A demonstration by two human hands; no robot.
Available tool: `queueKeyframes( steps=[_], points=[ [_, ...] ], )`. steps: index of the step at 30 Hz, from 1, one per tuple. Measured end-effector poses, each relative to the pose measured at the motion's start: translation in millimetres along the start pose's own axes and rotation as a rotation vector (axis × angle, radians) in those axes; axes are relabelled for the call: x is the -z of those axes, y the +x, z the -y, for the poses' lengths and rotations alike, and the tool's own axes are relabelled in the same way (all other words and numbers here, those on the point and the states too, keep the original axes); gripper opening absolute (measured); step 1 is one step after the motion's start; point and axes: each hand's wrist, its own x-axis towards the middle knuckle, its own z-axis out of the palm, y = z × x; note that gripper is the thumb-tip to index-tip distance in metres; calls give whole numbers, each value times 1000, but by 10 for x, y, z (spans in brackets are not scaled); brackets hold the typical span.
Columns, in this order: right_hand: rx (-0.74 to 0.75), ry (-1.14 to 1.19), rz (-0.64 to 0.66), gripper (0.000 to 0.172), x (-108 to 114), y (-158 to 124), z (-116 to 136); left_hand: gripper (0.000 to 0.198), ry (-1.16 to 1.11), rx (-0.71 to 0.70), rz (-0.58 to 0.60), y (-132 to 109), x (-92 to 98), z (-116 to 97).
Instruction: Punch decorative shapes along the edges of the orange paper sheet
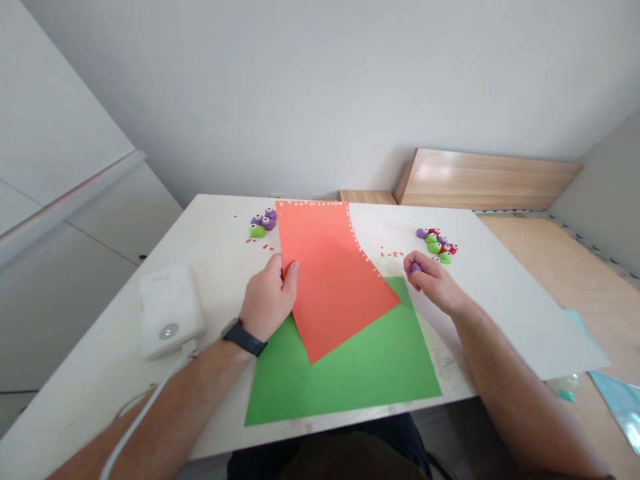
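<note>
My left hand (pixel 273 290) pinches the left edge of an orange sheet of paper (pixel 330 280), thumb on top. Small punched holes run along the sheet's top and right edges. Under it, a green sheet of paper (pixel 345 380) lies flat on the table. To the right of the orange sheet, my right hand (pixel 431 280) is closed around a purple hole punch (pixel 415 269), mostly hidden by the fingers. Just beyond that hand sits a cluster of purple, red and green hole punches with eyes (pixel 440 245). More purple and green punches (pixel 263 222) stand left of the orange sheet.
Orange paper bits (pixel 391 253) are scattered on the white table (pixel 500 300). A white box-shaped device (pixel 171 310) with a cable (pixel 145 413) lies at the left. Beyond the table's right side are a wooden surface (pixel 555 267) and a wooden board (pixel 485 177).
</note>
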Motion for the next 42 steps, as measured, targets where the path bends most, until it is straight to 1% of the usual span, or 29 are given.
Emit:
queueKeyframes(
  steps=[2, 3, 5, 7, 8, 10, 11, 12, 15, 16, 20, 22, 26, 28, 32, 34, 38, 39, 42],
  points=[
    [38, -167, 24, 6, 44, -124, 118, 31, -1, -2, 8, 7, -15, -5],
    [63, -247, 33, 7, 57, -205, 183, 31, -2, -3, 13, 12, -23, -6],
    [120, -385, 78, 25, 61, -400, 298, 28, 6, -6, 26, 23, -38, -9],
    [143, -468, 205, 52, 38, -612, 371, 26, 19, -16, 41, 30, -51, -10],
    [141, -502, 267, 65, 21, -709, 388, 25, 28, -24, 50, 32, -55, -10],
    [112, -566, 329, 82, -10, -857, 393, 24, 46, -44, 65, 32, -62, -9],
    [91, -591, 339, 85, -20, -904, 386, 24, 55, -53, 71, 32, -64, -8],
    [69, -612, 337, 85, -25, -937, 378, 24, 65, -60, 74, 31, -64, -6],
    [18, -646, 309, 75, -14, -993, 378, 23, 84, -73, 75, 33, -57, -1],
    [14, -645, 314, 74, -9, -1015, 389, 23, 86, -72, 76, 35, -53, 0],
    [57, -616, 412, 92, -18, -1160, 450, 25, 68, -57, 71, 44, -39, 1],
    [74, -623, 434, 89, -32, -1231, 459, 25, 55, -58, 62, 47, -38, 2],
    [95, -612, 438, 64, -22, -1285, 429, 25, 47, -63, 66, 47, -39, 3],
    [105, -600, 438, 55, -5, -1279, 415, 25, 50, -60, 71, 46, -36, 0],
    [111, -569, 460, 45, 4, -1272, 417, 25, 51, -64, 77, 49, -31, -7],
    [111, -556, 457, 41, -1, -1290, 424, 25, 43, -68, 79, 51, -31, -9],
    [110, -543, 451, 51, 4, -1349, 404, 26, 32, -70, 67, 51, -39, -7],
    [111, -543, 455, 51, 7, -1360, 390, 27, 30, -71, 63, 50, -41, -5],
    [121, -551, 466, 40, 13, -1379, 336, 28, 29, -77, 62, 46, -46, -1]
  ],
)
